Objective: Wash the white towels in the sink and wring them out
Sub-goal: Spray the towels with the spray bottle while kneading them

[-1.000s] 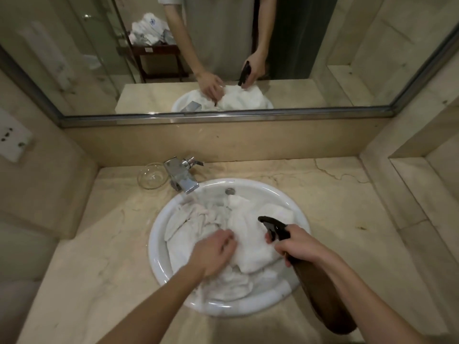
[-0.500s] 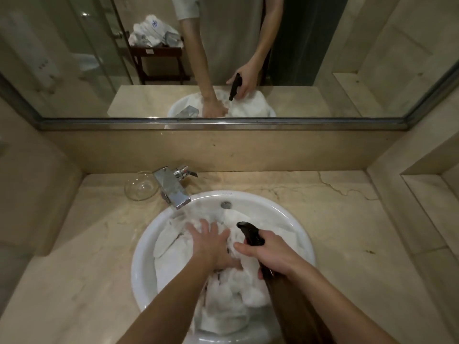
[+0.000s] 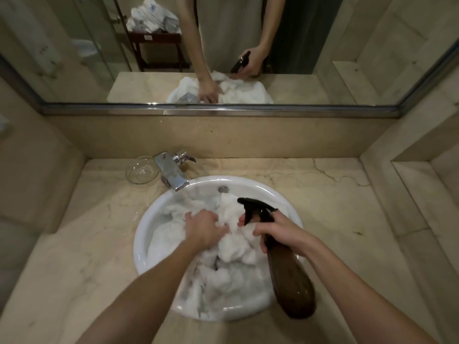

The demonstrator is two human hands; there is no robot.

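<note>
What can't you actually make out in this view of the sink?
- Sink bottom and drain: head view, covered by the white towels.
- Any water in the basin: not discernible under the towels.
- Left hand fingers: their tips are buried in the cloth.
- Spray bottle label and contents: dark, blurred.
- Right hand palm: faces away, round the bottle's neck.

Both forearms are bare from the bottom edge of the view up to the wrists, with no sleeve, watch, bracelet or glove on them. The left hand (image 3: 206,229) and the right hand (image 3: 283,232) wear no rings that can be made out. In the mirror the person's torso shows a plain pale grey top with short sleeves.
</note>
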